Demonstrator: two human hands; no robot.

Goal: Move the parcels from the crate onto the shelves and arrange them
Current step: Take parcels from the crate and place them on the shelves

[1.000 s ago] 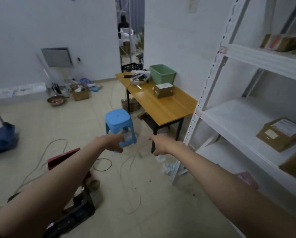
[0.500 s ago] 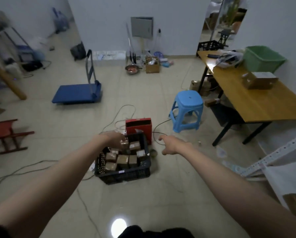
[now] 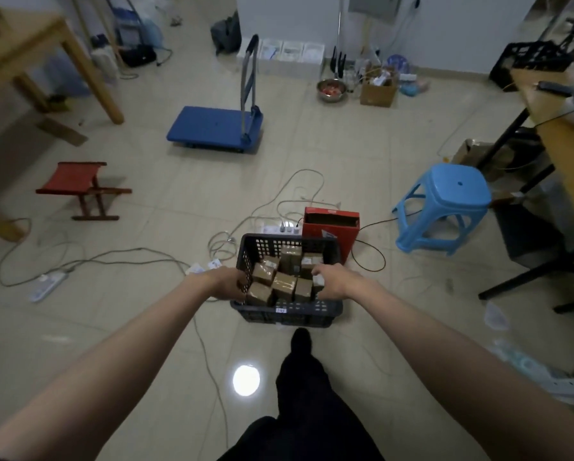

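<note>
Now the pick-up step is judged underway: left hand (image 3: pixel 228 283) and right hand (image 3: pixel 331 283) are lowered over parcels (image 3: pixel 284 277) in the near crate (image 3: pixel 287 312); finger closure cannot be told; a firm grasp is needed next

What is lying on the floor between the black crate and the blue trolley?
In the head view, pale cables loop over the tiles between the black crate and the blue trolley, with a white power strip just behind the crate.

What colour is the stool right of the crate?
Light blue: the plastic stool shows best in the head view, standing on the floor right of the black crate.
</note>
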